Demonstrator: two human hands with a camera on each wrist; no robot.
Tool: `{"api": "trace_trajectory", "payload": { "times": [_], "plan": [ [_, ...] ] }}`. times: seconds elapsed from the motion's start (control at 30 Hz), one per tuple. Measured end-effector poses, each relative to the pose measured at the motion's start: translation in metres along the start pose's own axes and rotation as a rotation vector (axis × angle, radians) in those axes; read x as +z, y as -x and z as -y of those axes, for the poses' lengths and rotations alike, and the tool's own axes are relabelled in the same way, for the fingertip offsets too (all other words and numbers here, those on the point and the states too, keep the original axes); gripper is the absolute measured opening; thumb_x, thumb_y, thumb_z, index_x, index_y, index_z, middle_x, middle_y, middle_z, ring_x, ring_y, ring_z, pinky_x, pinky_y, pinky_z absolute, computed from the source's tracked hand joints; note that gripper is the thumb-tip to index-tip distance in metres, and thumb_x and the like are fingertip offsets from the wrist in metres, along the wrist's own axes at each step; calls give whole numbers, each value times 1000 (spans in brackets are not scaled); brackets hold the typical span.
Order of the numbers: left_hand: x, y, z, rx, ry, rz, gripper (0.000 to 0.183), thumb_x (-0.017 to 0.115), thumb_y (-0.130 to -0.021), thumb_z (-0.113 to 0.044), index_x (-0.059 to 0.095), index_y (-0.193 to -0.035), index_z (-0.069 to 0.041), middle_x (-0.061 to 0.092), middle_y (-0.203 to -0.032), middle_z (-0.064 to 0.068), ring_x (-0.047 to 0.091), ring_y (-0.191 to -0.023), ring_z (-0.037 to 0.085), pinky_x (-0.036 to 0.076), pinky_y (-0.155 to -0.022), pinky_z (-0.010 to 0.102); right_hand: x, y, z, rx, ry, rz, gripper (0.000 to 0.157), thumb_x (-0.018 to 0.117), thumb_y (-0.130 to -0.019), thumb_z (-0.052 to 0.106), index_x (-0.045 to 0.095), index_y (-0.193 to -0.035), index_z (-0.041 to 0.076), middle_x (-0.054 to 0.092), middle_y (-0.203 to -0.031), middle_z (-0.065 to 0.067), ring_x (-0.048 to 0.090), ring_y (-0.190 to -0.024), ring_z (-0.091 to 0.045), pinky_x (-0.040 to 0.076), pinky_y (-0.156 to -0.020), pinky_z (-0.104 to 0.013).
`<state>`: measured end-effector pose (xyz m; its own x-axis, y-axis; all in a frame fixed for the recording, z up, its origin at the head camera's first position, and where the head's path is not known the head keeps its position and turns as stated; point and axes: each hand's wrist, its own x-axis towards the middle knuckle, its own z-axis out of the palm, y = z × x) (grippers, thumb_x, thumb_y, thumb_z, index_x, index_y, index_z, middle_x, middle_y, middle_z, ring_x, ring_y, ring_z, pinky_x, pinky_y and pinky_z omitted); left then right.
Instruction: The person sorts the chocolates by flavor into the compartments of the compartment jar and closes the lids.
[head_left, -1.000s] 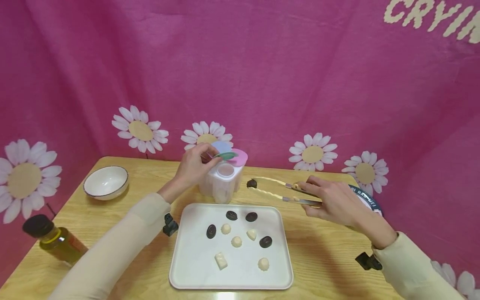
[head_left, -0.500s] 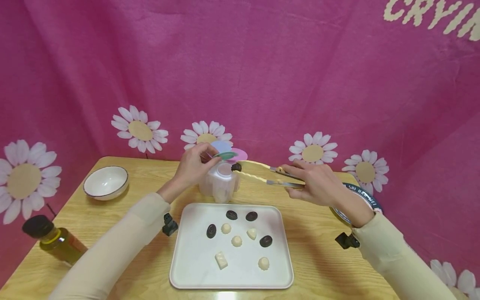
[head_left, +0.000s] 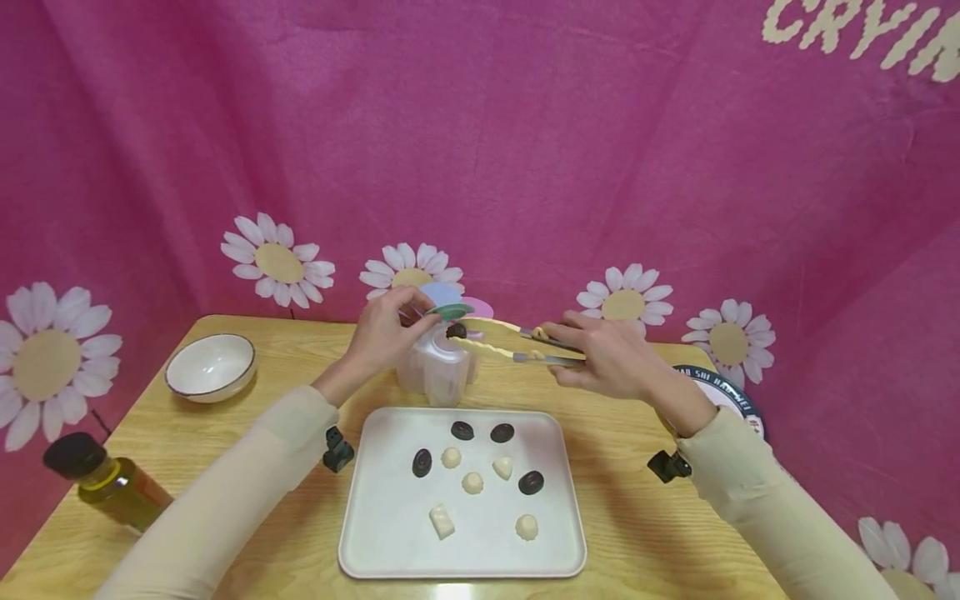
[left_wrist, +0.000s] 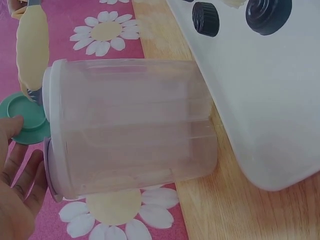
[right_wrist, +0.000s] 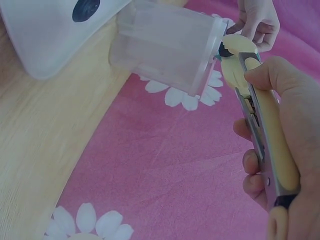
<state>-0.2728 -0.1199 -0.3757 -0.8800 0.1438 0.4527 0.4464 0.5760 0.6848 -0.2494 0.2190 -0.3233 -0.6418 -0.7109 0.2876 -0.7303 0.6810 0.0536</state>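
My left hand (head_left: 388, 329) pinches the raised green lid (left_wrist: 27, 117) of a clear plastic container (left_wrist: 130, 125). Its other fingers lie by a purple lid (left_wrist: 52, 170) in the left wrist view. My right hand (head_left: 611, 358) grips a pair of tongs (right_wrist: 272, 135) with pale yellow tips. Between those tips a dark chocolate (head_left: 456, 331) is held over the container's uncovered opening, just under the green lid. Blue (head_left: 440, 293) and pink (head_left: 478, 307) lids also show at the container's top. In front lies a white tray (head_left: 390, 533) bearing several dark and white chocolates.
At the left of the wooden table (head_left: 300, 350) are a white bowl (head_left: 212, 367) and an oil bottle (head_left: 120, 483) with a black cap. A round plate (head_left: 720, 387) with a dark lettered rim is partly behind my right arm. Pink flowered cloth (head_left: 480, 167) hangs behind.
My right hand has moved left with the tongs, bringing the dark chocolate from beside the container to over its opening. The left hand keeps its place on the green lid.
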Motion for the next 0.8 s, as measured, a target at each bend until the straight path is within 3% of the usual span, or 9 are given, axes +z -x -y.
{"api": "trace_trajectory", "payload": {
  "times": [0.47, 0.7, 0.8],
  "plan": [
    [-1, 2, -3, -31, -7, 10, 17, 78, -96, -15, 72, -108, -5, 75, -102, 14, 73, -89, 27, 64, -82, 42, -2, -6, 1, 7, -18, 23, 59, 77, -85, 39, 70, -137, 13, 71, -108, -7, 50, -63, -11, 32, -48, -23],
    [-1, 2, -2, -53, -4, 21, 18, 78, -97, -16, 71, -110, -6, 75, -104, 13, 72, -90, 27, 64, -84, 42, -3, 7, 0, -2, -15, -5, 57, 78, -84, 39, 71, -135, 13, 70, -104, -5, 44, -60, -9, 28, -48, -21],
    [-1, 2, -2, -53, -4, 20, 18, 78, -97, -16, 71, -110, -6, 75, -104, 13, 72, -90, 27, 64, -84, 42, -5, 15, -1, 7, -4, -7, 58, 79, -83, 39, 72, -134, 13, 73, -111, -10, 50, -62, -11, 29, -49, -21]
  ]
}}
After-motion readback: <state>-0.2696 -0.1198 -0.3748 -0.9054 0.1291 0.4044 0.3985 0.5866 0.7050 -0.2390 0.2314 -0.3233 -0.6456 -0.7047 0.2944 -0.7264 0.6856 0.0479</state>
